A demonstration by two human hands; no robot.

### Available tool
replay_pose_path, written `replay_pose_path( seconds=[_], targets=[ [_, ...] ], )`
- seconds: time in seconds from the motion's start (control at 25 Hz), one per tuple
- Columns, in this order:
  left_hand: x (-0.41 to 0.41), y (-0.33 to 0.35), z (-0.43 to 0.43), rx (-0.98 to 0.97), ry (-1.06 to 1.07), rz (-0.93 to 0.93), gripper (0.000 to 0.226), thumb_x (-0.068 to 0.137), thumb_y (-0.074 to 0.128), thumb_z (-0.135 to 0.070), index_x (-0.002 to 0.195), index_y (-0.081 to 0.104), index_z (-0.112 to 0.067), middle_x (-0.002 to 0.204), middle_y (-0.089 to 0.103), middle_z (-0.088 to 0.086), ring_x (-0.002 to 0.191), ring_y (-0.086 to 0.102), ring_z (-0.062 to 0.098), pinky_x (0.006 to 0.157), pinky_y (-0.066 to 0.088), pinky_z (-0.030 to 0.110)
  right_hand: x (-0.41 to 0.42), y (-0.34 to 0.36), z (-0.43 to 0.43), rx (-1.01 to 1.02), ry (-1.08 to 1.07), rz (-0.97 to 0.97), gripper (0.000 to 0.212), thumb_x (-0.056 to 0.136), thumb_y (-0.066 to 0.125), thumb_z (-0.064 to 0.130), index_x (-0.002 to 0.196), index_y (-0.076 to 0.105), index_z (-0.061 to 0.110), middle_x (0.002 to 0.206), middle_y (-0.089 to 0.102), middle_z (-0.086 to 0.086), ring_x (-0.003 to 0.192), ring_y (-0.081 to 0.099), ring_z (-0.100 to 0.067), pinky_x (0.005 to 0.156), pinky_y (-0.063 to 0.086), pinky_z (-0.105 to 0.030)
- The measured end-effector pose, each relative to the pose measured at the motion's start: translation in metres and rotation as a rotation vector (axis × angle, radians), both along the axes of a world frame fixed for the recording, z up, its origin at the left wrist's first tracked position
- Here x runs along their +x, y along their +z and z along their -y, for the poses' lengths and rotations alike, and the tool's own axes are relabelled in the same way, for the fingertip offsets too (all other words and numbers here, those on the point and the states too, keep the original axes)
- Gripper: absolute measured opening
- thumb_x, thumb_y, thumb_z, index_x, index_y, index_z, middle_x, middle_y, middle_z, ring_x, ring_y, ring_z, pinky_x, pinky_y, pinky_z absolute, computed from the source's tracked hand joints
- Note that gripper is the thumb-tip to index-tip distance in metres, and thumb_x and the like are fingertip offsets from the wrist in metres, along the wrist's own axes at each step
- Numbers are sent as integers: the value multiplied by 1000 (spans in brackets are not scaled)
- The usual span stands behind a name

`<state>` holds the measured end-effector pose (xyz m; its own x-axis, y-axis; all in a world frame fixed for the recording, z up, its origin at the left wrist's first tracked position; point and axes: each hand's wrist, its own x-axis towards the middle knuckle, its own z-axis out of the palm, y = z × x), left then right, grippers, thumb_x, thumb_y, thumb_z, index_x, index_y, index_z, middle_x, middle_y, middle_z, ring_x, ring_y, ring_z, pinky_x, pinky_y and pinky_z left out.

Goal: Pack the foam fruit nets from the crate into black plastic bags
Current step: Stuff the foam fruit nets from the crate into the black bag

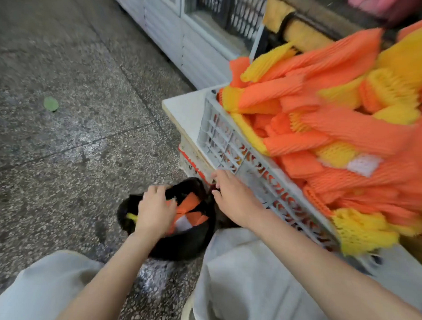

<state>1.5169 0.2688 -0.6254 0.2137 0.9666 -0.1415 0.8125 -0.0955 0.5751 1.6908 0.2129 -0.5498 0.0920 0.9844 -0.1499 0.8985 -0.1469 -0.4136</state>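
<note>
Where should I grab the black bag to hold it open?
Pinch the black bag by its top rim, coming from above on the side by the crate. Its mouth faces up and its thin sides sag, so the rim is easiest.

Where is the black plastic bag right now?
In the head view the black plastic bag sits on the floor at bottom centre, just left of the grey crate, with the left hand over its mouth.

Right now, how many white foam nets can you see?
2. One white net lies on the pile in the crate; a second white net is in the black bag. Others may be buried.
</note>
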Motion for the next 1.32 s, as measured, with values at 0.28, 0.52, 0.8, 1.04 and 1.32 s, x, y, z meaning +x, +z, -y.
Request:
replay_pose_path(
  seconds=[0.28,0.52,0.8,1.04,1.32],
  targets=[
    [120,149,29,444,-482,438,42,86,46,-32,123,52,-13,120,51,7,113,50,27,95,41,44,48,140,59,697,-37,288,33,79,57,11,112,55,10,105,58,-6,102,52,-24,88,38,-29],
    [173,175,38,357,-656,-5,78,85,50,-61,146,25,-20,147,34,2,135,31,23,109,24,40,128,158,80,126,-220,692,77,80,67,41,144,28,26,152,24,-6,140,20,-29,114,16,-45],
    [187,168,40,330,-642,-178,61,87,58,-40,137,34,-14,133,42,7,124,40,28,98,34,40,155,170,78,230,-282,667,42,88,54,25,129,47,21,122,57,-6,112,55,-30,86,42,-40],
    [185,182,36,411,-531,71,8,87,49,-15,89,46,-8,87,55,11,82,55,31,58,31,34,168,205,87,426,-465,508,40,88,53,23,128,50,18,123,59,-11,111,55,-36,79,44,-42],
    [167,219,62,416,-285,593,9,87,49,-17,85,44,-9,64,45,1,55,41,10,48,30,23,175,211,101,742,-660,109,40,87,59,27,122,50,9,119,60,-14,112,53,-32,82,38,-33]
  ],
)
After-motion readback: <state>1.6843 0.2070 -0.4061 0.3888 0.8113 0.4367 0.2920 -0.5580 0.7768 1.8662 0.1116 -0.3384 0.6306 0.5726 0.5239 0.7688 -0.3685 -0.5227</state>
